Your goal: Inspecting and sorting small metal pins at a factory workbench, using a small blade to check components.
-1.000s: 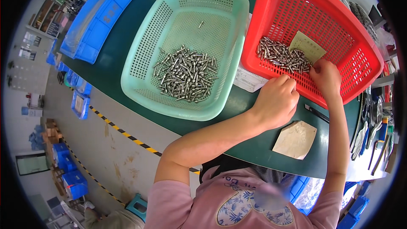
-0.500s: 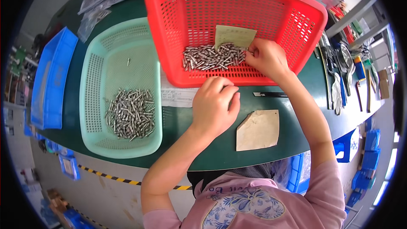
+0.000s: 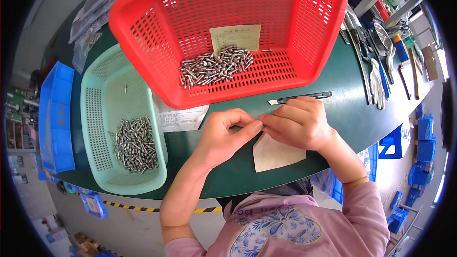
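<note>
My left hand (image 3: 223,135) and my right hand (image 3: 300,123) meet fingertip to fingertip over the table, in front of the red basket (image 3: 238,96). Both are closed in a pinch, and whatever lies between the fingertips is hidden or too small to make out. Inside the red basket lies a pile of small slim metal pins (image 3: 216,66), beside a pale yellow card (image 3: 238,37). A single metal pin (image 3: 267,50) lies apart, right of the card. Under the right hand rests a piece of tan paper (image 3: 278,154), partly covered by it.
On the left, a light green basket (image 3: 128,188) holds another pile of metal pins (image 3: 138,145). A blue bin (image 3: 58,114) stands beyond it. Behind my right hand lies a black utility knife (image 3: 304,97), blade showing. Hand tools and a white glove (image 3: 377,83) line the right side.
My right hand has come out of the red basket, back toward me, and now touches my left hand's fingertips. The view has shifted a little.
</note>
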`<state>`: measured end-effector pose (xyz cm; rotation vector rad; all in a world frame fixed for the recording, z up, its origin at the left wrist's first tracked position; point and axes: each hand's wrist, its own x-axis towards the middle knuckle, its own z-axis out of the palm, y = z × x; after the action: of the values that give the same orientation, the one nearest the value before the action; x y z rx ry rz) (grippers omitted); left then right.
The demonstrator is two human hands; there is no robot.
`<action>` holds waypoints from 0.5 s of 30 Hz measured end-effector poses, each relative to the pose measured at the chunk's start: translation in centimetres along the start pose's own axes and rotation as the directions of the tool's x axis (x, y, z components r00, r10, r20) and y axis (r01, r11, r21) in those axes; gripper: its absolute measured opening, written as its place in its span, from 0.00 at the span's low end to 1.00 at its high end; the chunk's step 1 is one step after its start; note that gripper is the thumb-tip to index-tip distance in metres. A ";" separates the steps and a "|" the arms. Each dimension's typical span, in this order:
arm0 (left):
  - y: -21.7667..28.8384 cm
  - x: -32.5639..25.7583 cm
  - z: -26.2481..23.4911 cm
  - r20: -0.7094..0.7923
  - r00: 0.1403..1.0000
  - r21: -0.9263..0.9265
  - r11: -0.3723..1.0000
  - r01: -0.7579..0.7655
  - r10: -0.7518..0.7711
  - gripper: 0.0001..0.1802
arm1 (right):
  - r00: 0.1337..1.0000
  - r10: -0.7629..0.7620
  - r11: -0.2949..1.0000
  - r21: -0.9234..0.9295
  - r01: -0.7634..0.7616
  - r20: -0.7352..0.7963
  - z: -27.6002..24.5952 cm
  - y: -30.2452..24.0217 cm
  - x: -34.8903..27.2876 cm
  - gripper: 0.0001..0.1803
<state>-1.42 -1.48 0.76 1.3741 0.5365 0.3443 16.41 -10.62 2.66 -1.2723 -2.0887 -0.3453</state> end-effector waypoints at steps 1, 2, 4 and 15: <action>0.1 0.0 0.1 0.024 0.998 -0.100 0.993 0.061 -0.059 0.11 | 1.000 0.008 1.000 0.001 -0.008 -0.008 0.0 0.2 -0.2 0.13; 0.1 0.0 0.1 0.052 0.992 -0.198 0.972 0.124 -0.116 0.11 | 0.997 0.076 0.992 0.106 -0.074 -0.012 -0.1 0.4 -0.4 0.13; 0.1 0.0 0.7 0.010 0.990 -0.291 0.947 0.137 -0.140 0.10 | 0.988 0.154 0.966 0.214 -0.148 -0.015 -0.2 0.3 -0.7 0.13; -0.7 -0.1 2.0 -0.140 0.990 -0.322 0.944 -0.072 0.028 0.10 | 0.641 0.718 0.438 0.539 -0.720 0.272 -0.3 -1.8 -0.5 0.10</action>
<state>-0.45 -3.26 0.32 1.0487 0.5288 0.5451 15.10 -12.01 2.72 -1.5698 -1.2475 0.6869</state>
